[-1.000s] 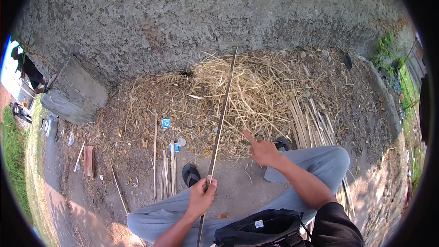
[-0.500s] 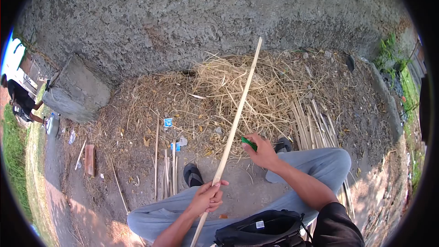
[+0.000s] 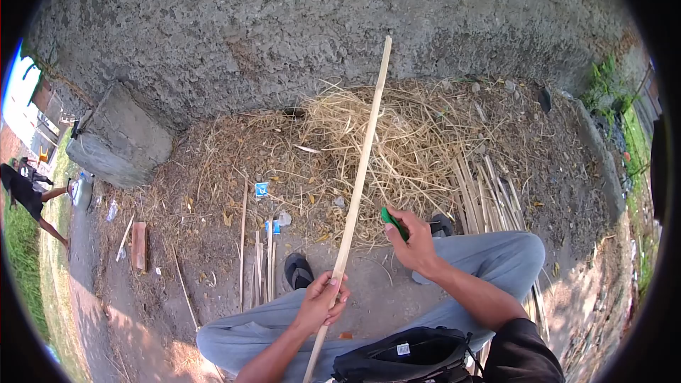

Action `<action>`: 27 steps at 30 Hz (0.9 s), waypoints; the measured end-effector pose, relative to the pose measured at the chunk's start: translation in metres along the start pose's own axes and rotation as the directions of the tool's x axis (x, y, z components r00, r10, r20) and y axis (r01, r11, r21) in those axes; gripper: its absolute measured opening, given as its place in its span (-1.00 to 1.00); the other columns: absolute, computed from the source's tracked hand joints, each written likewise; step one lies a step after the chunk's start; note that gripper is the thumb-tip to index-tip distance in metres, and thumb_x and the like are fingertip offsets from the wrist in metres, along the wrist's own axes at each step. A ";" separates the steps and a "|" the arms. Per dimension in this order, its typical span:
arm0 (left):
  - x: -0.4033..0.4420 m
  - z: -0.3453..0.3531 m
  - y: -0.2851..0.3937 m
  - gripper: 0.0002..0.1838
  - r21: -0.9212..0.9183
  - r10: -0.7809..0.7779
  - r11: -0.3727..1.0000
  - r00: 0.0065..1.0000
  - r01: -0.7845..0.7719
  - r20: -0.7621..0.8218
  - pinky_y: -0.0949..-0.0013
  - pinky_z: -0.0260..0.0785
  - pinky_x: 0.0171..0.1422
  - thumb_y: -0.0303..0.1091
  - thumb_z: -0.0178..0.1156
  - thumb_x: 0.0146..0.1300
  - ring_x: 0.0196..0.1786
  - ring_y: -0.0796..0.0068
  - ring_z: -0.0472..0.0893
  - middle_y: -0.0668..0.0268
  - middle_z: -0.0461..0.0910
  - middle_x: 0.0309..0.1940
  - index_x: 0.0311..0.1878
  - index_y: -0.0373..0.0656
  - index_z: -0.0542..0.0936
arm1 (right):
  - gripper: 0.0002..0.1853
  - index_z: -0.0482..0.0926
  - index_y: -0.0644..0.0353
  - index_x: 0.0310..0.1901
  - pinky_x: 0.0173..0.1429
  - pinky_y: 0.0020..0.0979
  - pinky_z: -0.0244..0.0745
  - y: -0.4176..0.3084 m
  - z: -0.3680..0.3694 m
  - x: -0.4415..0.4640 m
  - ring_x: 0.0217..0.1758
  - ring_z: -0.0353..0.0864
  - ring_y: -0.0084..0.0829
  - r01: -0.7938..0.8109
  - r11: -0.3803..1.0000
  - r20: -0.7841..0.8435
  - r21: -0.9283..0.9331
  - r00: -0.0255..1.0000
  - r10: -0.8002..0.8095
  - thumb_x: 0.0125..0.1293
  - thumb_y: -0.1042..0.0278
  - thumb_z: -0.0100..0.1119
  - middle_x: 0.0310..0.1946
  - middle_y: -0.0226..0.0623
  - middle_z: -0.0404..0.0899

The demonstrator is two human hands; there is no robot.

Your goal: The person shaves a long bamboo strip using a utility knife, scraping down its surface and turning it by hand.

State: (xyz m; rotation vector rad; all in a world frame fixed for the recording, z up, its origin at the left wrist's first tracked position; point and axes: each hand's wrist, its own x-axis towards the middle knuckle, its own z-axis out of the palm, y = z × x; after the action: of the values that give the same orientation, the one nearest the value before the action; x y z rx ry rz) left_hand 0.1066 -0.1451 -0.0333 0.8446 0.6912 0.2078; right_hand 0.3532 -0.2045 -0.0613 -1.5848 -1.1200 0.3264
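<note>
My left hand [image 3: 325,303] is closed around the lower part of a long, pale bamboo strip [image 3: 365,152]. The strip slants up and slightly right from my lap, its far end in front of the wall. To the right of it, my right hand [image 3: 413,242] is wrapped around a small green tool [image 3: 394,223], apart from the strip. The fingers cover much of this tool, and no blade can be made out. Beyond my hands lies a heap of thin shavings [image 3: 390,135] on the ground.
Several cut strips [image 3: 489,195] lie by my right knee, and more strips [image 3: 264,269] by my left foot. A rough wall [image 3: 319,28] rises ahead. A concrete block [image 3: 124,135] and a brick [image 3: 140,247] are on the left. A black bag [image 3: 404,358] rests on my lap. Another person [image 3: 25,191] is at far left.
The bamboo strip's far end has swung left and upward. My right hand has shifted a little right, showing more of the green tool. The person at far left has changed posture.
</note>
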 end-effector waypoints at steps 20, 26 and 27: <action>0.011 -0.001 -0.031 -0.77 0.630 0.401 0.753 0.892 -0.191 -0.210 0.58 0.20 -0.42 -0.43 0.19 0.36 -0.46 0.81 0.39 0.48 0.53 -0.48 0.03 -0.30 0.58 | -0.67 0.56 0.11 0.07 -0.44 -0.13 0.57 -0.023 0.011 -0.035 -0.51 0.65 -0.07 0.241 0.952 0.442 -0.186 0.886 -0.138 0.35 0.18 0.20 -0.41 -0.14 0.65; 0.011 0.003 -0.025 -0.75 0.652 0.404 0.743 0.878 -0.151 -0.257 0.49 0.28 -0.43 -0.38 0.20 0.34 -0.49 0.74 0.42 0.41 0.54 -0.53 0.00 -0.32 0.57 | -0.69 0.57 0.13 -0.02 -0.46 -0.04 0.52 -0.028 0.016 -0.034 -0.52 0.64 -0.04 0.195 0.946 0.416 -0.260 0.906 -0.073 0.39 0.10 0.16 -0.40 -0.12 0.66; 0.011 0.005 -0.024 -0.75 0.650 0.403 0.744 0.878 -0.151 -0.258 0.49 0.28 -0.43 -0.38 0.20 0.34 -0.49 0.74 0.42 0.41 0.54 -0.53 0.00 -0.32 0.57 | -0.68 0.55 0.15 -0.02 -0.47 -0.01 0.51 -0.024 0.019 -0.034 -0.53 0.63 -0.02 0.171 0.952 0.372 -0.253 0.926 -0.067 0.41 0.08 0.12 -0.42 -0.10 0.65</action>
State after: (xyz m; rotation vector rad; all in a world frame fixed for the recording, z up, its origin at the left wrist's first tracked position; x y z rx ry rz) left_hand 0.1160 -0.1596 -0.0541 1.5785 1.0252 0.4480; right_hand 0.3104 -0.2212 -0.0584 -1.7372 -1.6005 0.3998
